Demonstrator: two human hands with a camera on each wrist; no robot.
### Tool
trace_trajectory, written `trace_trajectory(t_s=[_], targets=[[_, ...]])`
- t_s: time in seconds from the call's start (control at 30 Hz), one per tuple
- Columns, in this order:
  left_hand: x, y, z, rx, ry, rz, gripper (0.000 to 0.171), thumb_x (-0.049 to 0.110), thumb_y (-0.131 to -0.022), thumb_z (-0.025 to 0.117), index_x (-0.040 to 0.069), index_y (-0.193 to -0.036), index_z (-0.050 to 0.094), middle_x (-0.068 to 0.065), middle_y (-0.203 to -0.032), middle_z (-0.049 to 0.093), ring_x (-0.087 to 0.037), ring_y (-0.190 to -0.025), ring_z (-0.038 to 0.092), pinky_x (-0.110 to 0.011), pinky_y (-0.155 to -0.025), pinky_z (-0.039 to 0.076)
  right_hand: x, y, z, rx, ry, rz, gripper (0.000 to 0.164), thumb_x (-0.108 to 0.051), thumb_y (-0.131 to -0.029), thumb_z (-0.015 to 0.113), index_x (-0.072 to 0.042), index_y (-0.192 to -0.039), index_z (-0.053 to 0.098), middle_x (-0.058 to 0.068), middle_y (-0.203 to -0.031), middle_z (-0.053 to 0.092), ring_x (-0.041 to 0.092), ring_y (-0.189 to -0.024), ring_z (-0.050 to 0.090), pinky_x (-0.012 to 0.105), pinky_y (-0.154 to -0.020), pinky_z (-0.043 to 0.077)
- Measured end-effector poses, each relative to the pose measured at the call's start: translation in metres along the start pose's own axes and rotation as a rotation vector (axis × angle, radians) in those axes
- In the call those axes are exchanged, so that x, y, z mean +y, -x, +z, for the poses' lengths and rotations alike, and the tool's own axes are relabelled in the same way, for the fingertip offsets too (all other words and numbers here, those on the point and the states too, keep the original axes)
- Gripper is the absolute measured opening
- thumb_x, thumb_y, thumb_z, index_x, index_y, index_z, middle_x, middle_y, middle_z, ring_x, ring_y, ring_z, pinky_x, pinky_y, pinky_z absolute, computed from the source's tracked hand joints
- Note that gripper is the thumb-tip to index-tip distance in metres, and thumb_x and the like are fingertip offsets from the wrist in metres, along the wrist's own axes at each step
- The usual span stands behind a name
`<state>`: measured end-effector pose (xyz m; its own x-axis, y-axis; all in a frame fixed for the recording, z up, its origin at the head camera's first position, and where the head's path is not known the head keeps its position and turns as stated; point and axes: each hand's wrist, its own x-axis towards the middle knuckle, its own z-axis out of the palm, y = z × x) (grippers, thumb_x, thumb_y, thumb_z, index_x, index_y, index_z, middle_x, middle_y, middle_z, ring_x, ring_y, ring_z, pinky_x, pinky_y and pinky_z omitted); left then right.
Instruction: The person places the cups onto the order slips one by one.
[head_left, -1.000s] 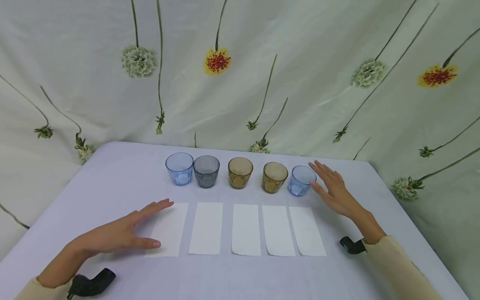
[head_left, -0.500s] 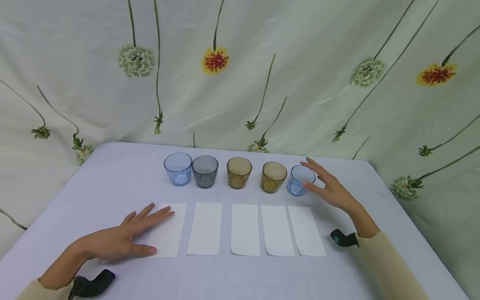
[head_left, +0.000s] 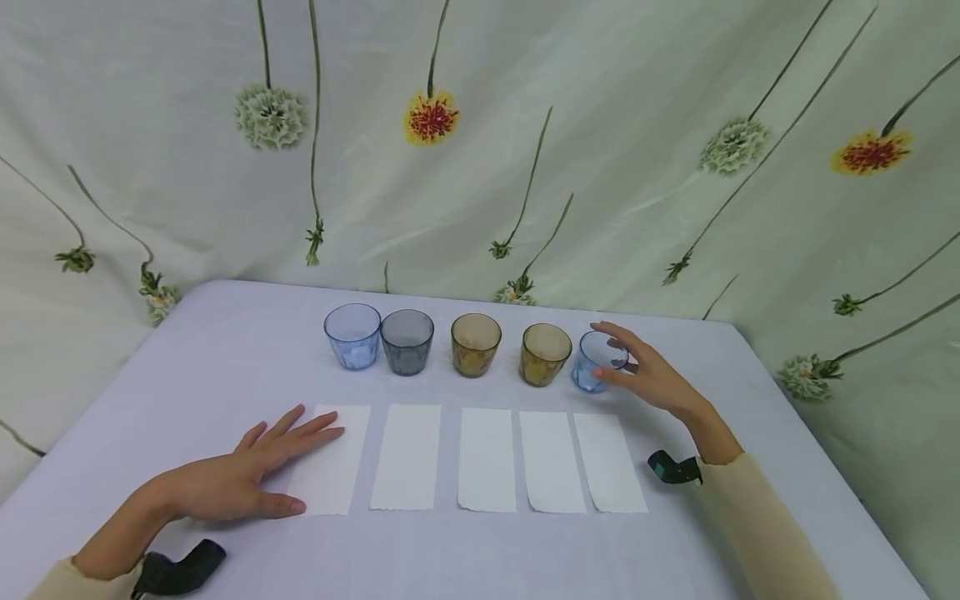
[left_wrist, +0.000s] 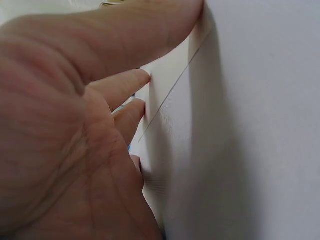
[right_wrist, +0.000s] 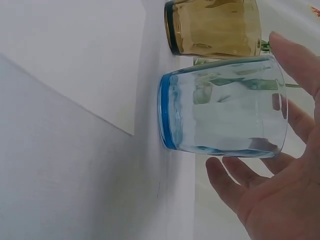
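Observation:
My right hand (head_left: 652, 379) is around the rim of the rightmost blue glass (head_left: 588, 375), thumb on the near side and fingers bent loosely behind it. The right wrist view shows the blue glass (right_wrist: 225, 110) standing on the cloth, with a gap between it and the thumb (right_wrist: 295, 60); finger contact cannot be made out. My left hand (head_left: 225, 483) lies with spread fingers over the leftmost white paper strip (head_left: 337, 467). Seen from the left wrist, its fingertips (left_wrist: 137, 77) touch the surface and nothing is held.
Left of that glass stand two amber glasses (head_left: 545, 358), a grey glass (head_left: 407, 346) and another blue glass (head_left: 352, 342). Several white paper strips (head_left: 487, 462) lie in a row before them on the white tablecloth (head_left: 450, 558). A flowered curtain (head_left: 480, 167) hangs behind.
My right hand has moved leftward around the rightmost blue glass. The left hand has lowered onto the leftmost strip and spread its fingers. The glasses stay standing where they were.

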<state>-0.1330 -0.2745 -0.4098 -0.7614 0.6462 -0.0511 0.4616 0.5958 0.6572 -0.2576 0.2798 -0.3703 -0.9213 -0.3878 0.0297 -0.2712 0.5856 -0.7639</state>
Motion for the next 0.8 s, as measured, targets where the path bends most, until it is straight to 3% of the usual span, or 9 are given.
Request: trace_trajectory(t_s=[0.3,0.57,0.8], targets=[[-0.0019,0.0073,-0.0023,0.026,-0.042,0.017,0.079,0.04,-0.092,0.068,0.025,-0.159,0.028,0.014,-0.167,0.016,0.02,-0.14,-0.02,-0.002,-0.102,-0.018,-0.0015,-0.0093,0.0052,-0.019,-0.047,0.005,0.077,-0.028,-0.095,0.071,-0.014,-0.158,0.028,0.01,-0.163,0.029,0.04,-0.143,0.038,0.064,-0.112,0.034],[-0.0013,0.0029,0.0,0.033,-0.04,0.045,0.08,0.039,-0.092,0.068,0.023,-0.159,0.029,0.012,-0.167,0.016,0.017,-0.142,-0.019,-0.003,-0.103,-0.017,0.0036,-0.009,0.0029,-0.002,-0.044,0.015,0.073,-0.026,-0.095,0.07,-0.012,-0.156,0.031,0.013,-0.159,0.036,0.041,-0.141,0.04,0.064,-0.111,0.036],[0.0005,0.0001,0.0014,0.018,-0.012,0.028,0.079,0.041,-0.092,0.068,0.024,-0.159,0.029,0.01,-0.167,0.016,0.019,-0.141,-0.019,-0.002,-0.102,-0.017,0.0053,-0.0047,0.0028,0.033,-0.024,0.029,0.072,-0.028,-0.094,0.072,-0.013,-0.154,0.035,0.013,-0.157,0.039,0.04,-0.139,0.044,0.06,-0.109,0.04]])
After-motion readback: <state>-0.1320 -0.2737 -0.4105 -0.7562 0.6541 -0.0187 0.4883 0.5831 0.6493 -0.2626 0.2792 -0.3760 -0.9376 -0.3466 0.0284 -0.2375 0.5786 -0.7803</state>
